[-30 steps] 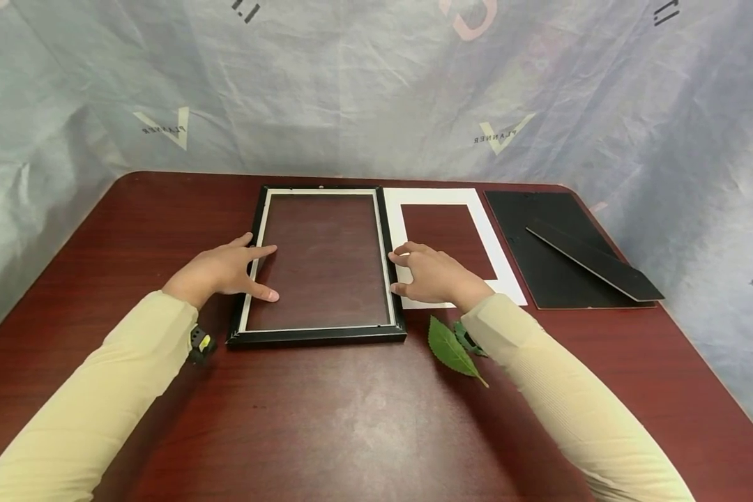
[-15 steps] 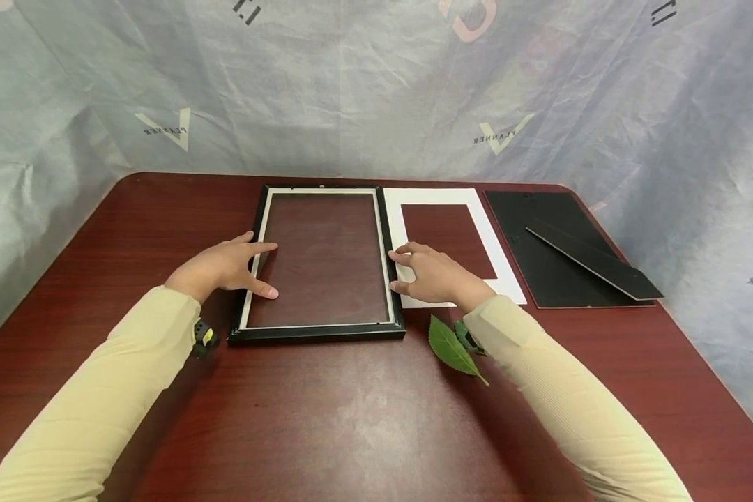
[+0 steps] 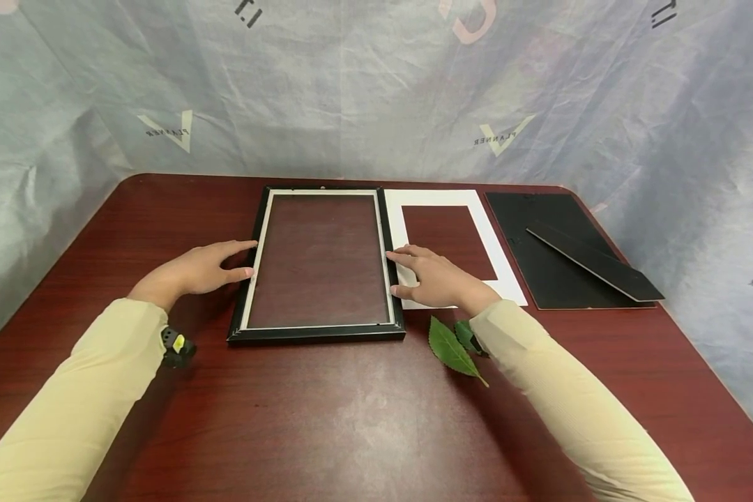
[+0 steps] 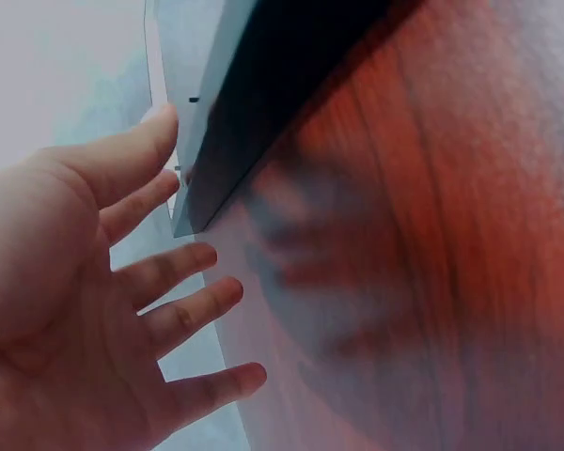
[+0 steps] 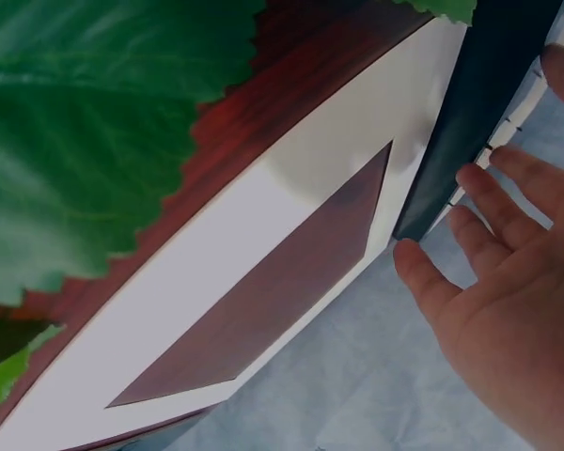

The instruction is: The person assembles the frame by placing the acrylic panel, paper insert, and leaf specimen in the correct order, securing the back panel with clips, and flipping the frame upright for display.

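Observation:
A black picture frame (image 3: pixel 316 335) with a pale inner edge lies flat on the table, its wood showing through the middle. At the frame's left side is my left hand (image 3: pixel 197 270), fingers and thumb extended and spread, the fingertips right at the edge. The left wrist view has this hand (image 4: pixel 85 272) palm-on beside the black side wall, holding nothing. My right hand (image 3: pixel 439 277) reaches over the white mat to the frame's right edge, fingertips at the rim. In the right wrist view those fingers (image 5: pixel 498 207) are loosely extended along the black edge.
The white mat (image 3: pixel 502 268) with a rectangular opening lies right of the frame. Farther right is a black backing board (image 3: pixel 577 296), its stand flap (image 3: pixel 592 261) raised at an angle. Green leaves (image 3: pixel 448 347) lie near my right wrist. A printed grey curtain (image 3: pixel 351 90) hangs behind the table.
My left hand has drawn back left from over the frame's inside, so its thumb and fingertips now sit at the left edge. My right hand has barely moved; the frame stays put.

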Motion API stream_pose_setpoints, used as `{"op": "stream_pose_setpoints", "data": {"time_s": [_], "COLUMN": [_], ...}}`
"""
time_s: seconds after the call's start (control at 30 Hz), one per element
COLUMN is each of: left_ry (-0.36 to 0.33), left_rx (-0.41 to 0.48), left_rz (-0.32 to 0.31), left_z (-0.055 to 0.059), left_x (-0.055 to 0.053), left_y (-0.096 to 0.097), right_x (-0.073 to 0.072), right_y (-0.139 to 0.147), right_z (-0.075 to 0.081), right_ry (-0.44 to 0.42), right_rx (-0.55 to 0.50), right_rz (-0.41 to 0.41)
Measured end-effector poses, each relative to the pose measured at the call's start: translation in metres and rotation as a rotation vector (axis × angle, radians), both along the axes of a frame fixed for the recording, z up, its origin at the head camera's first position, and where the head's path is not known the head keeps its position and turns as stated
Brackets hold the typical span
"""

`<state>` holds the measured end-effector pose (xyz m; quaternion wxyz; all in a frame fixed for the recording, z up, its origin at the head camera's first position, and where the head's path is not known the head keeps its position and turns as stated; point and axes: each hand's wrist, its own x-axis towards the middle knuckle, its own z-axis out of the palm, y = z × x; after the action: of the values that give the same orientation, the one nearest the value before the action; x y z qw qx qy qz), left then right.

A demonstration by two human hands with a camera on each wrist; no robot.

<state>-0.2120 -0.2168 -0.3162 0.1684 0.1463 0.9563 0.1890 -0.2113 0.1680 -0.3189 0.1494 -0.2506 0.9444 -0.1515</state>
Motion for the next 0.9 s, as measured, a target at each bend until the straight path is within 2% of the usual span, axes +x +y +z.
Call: {"op": "stream_pose_setpoints", "data": {"time_s": [0.17, 0.57, 0.7, 0.9], "left_ry": [-0.036, -0.114, -0.116, -0.101], "left_rx": [-0.030, -0.053, -0.050, -0.036], "left_rz": [0.009, 0.040, 0.039, 0.029], "left_z": [-0.0005, 0.0001, -0.0009, 0.0000], "left_x": [0.0018, 0.0019, 0.0015, 0.0006], "left_y": [-0.0016, -0.0003, -0.0007, 0.0004], "right_x": [0.0003, 0.0002, 0.0000, -0.0025], "right_y": [0.0009, 0.0004, 0.0000, 0.0040], "right_z": [0.0003, -0.0034, -0.0028, 0.0031], "right_ry": [0.009, 0.030, 0.021, 0.021], "right_rx": [0.007, -0.009, -0.008, -0.049], "right_rz": [0.032, 0.030, 0.032, -0.008]}}
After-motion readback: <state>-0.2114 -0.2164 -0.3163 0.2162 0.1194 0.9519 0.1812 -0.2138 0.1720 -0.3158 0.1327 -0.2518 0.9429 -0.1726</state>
